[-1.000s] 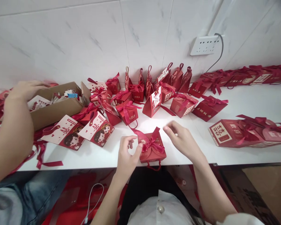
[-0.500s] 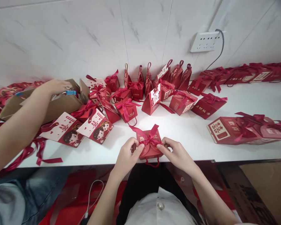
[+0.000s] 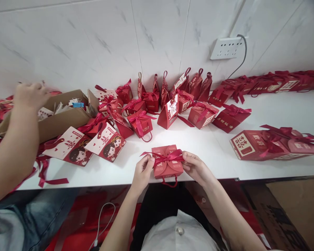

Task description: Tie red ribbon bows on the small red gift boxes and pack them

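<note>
In front of me a small red gift box (image 3: 167, 170) with a cord handle sits at the table's front edge. A dark red ribbon (image 3: 170, 156) crosses its top, gathered in the middle. My left hand (image 3: 143, 170) pinches the ribbon at the box's left side between thumb and finger. At the right side, my right hand (image 3: 195, 166) pinches the ribbon's other end, its remaining fingers loosely curled. Behind the box stand several finished-looking red gift boxes with bows, one of them a cube-shaped box (image 3: 141, 123).
Two pale cards with cartoon faces, one a printed tag bag (image 3: 106, 142), lie to the left. A cardboard box (image 3: 60, 129) stands beyond, with a co-worker's arm (image 3: 18, 139) reaching over it. Larger red boxes (image 3: 274, 144) lie right. A wall socket (image 3: 226, 48) is behind.
My hands have moved slightly apart, and the ribbon ends are now drawn out sideways over the box. The co-worker's hand has moved left, away from the cardboard box's middle.
</note>
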Demonstrator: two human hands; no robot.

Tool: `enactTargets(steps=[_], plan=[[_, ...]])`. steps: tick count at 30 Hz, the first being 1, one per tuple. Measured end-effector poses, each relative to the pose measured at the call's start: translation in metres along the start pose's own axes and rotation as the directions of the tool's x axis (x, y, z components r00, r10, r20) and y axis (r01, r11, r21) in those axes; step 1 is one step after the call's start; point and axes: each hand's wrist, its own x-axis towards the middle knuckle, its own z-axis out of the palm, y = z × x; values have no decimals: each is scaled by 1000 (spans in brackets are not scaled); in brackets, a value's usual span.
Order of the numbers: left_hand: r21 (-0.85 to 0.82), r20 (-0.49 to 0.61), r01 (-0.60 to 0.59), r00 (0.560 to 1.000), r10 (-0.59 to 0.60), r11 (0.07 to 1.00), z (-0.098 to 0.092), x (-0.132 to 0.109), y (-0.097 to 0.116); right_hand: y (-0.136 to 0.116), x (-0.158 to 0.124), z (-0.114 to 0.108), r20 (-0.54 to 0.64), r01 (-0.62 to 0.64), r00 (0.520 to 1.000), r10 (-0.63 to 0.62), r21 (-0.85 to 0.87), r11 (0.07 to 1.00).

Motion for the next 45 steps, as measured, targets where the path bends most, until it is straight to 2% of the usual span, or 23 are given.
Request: enactTargets(steps=[4,9,12,15,17,20,22,24,28,35,38,42,44,45], plan=[[-61,35,84,996,-82,995,0,0,-9,1,1,2,-46,-5,999,8,67,998],[-32,-49,-23,999,22,999,4,-4,-13,4,3,2,-118,12,993,2,122,992],[-10,-26,-36,999,36,999,4,-2,-9,0,3,-3,-120,32,992,-31,4,999],[-12,58,-80,995,80,997,-2,7,0,-8,4,-10,-44,42,998,-50,-168,985],[-34,108,-121,986,124,992,-8,16,5,-14,7,-11,-12,14,1000,-18,-258,966],[63,146,-186,973,176,980,-14,30,11,-19,14,-8,-54,-19,999,0,-352,936],[146,179,-215,966,188,966,-16,37,12,-23,17,-4,-80,10,996,-45,-393,920],[129,224,-192,961,160,973,-14,42,13,-27,20,2,-73,70,991,-113,-437,897],[3,277,-40,960,38,999,-6,48,15,-38,27,14,-25,158,980,-198,-508,847],[-21,277,64,959,-56,998,2,59,21,-39,46,31,61,158,987,-147,-497,853],[1,246,73,967,-71,997,3,61,21,-39,51,34,80,152,988,-130,-476,866],[108,189,8,982,-28,994,8,59,20,-40,53,35,89,137,990,-105,-544,828],[168,28,-117,993,113,979,10,53,22,-41,54,35,84,128,992,-97,-599,790],[215,-80,-213,969,234,953,11,49,24,-40,54,35,84,129,992,-98,-622,772]])
